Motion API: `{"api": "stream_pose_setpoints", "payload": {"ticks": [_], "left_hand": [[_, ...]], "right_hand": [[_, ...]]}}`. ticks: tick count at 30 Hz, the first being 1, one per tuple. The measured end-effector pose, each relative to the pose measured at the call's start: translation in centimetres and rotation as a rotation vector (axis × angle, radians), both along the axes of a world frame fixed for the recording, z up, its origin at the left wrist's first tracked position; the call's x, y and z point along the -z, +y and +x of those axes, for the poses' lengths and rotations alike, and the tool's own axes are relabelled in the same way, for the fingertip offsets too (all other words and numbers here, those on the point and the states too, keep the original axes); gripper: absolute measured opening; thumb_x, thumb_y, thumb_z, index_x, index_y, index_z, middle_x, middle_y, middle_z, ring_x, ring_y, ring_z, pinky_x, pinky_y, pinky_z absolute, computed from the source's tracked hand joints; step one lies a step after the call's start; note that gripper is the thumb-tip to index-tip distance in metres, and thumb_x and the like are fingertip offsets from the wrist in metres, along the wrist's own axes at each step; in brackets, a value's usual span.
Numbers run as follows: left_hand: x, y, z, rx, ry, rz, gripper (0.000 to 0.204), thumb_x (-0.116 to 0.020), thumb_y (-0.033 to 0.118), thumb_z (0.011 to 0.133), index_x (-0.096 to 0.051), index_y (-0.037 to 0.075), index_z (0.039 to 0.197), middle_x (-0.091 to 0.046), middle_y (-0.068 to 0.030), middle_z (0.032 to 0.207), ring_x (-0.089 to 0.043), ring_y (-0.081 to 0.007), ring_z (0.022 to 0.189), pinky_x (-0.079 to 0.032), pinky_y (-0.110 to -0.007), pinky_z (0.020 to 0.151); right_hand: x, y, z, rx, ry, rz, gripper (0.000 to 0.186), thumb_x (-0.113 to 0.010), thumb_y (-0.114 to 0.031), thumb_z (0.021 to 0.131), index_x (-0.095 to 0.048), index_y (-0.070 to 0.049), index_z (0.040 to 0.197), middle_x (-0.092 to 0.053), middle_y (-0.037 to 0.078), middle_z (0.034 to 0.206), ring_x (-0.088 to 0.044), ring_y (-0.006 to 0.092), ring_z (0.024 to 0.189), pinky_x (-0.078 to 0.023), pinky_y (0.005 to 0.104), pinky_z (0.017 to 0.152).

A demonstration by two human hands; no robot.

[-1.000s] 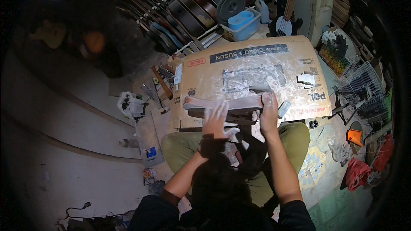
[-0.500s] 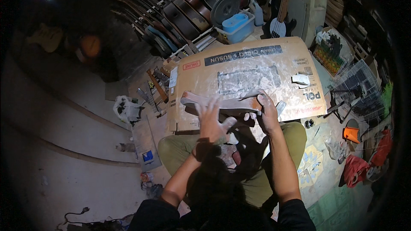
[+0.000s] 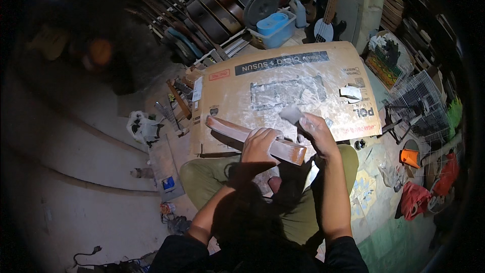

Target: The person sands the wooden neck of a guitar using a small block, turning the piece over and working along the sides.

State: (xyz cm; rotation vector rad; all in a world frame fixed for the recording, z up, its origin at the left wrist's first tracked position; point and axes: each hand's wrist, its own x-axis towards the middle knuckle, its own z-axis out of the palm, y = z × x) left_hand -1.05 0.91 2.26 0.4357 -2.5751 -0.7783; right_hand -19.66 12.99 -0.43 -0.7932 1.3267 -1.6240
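Note:
A long reddish-brown wooden piece [image 3: 228, 127], its upper side pale with dust, lies at a slant over the near edge of the flattened cardboard [image 3: 222, 96]. My left hand [image 3: 260, 145] is closed over it toward its right end, the fingers wrapped across the narrow side. Just above and right of that end, my right hand [image 3: 319, 134] pinches a grey sheet of sandpaper [image 3: 290, 115], lifted off the wood. The underside of the wooden piece is in shadow.
Rows of guitars [image 3: 209, 17] stand at the back left, beside a plastic tub [image 3: 278, 35]. Wood offcuts [image 3: 179, 98] and a plastic bag [image 3: 144, 126] lie on the left. Wire racks [image 3: 422, 101], an orange scoop [image 3: 409, 157] and red cloth [image 3: 415, 199] are on the right.
The wooden piece has tilted, its right end now lower and nearer me. My left hand has settled on it. My right hand has come off that end with the sandpaper.

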Motion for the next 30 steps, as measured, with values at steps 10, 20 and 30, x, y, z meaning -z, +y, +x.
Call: {"api": "stream_pose_setpoints", "payload": {"ticks": [10,20,30], "left_hand": [[-1.8,-6.8,-2.9,-0.403,0.384,0.17,0.043,-0.079,0.011,0.083,-0.06,-0.002,0.119,-0.068,-0.0061,0.096,-0.065,-0.0162,0.089,-0.052,-0.032,0.083],[-1.0,-9.1,-5.5,-0.337,0.775,0.336,0.046,-0.075,0.01,0.086,-0.051,-0.003,0.124,-0.06,-0.01,0.114,-0.058,-0.0185,0.109,-0.044,-0.033,0.098],[-6.0,-7.9,-6.3,0.024,0.402,0.578,0.047,-0.082,0.004,0.077,-0.059,-0.004,0.117,-0.067,-0.0142,0.112,-0.068,-0.018,0.093,-0.055,-0.03,0.082]], "right_hand": [[2.5,-0.9,-2.7,0.56,-0.059,0.081,0.033,-0.062,-0.025,0.097,-0.064,-0.005,0.124,-0.054,-0.004,0.074,-0.051,0.0052,0.062,-0.044,0.022,0.058],[1.3,-0.7,-2.7,0.527,-0.298,-0.025,0.032,-0.061,-0.016,0.095,-0.06,-0.001,0.124,-0.065,0.006,0.096,-0.062,0.0112,0.071,-0.052,0.0247,0.063],[0.2,-2.0,-1.0,0.154,-0.359,-0.149,0.041,-0.073,-0.021,0.093,-0.062,0.001,0.126,-0.067,0.007,0.115,-0.063,0.0131,0.101,-0.05,0.0286,0.091]]}}
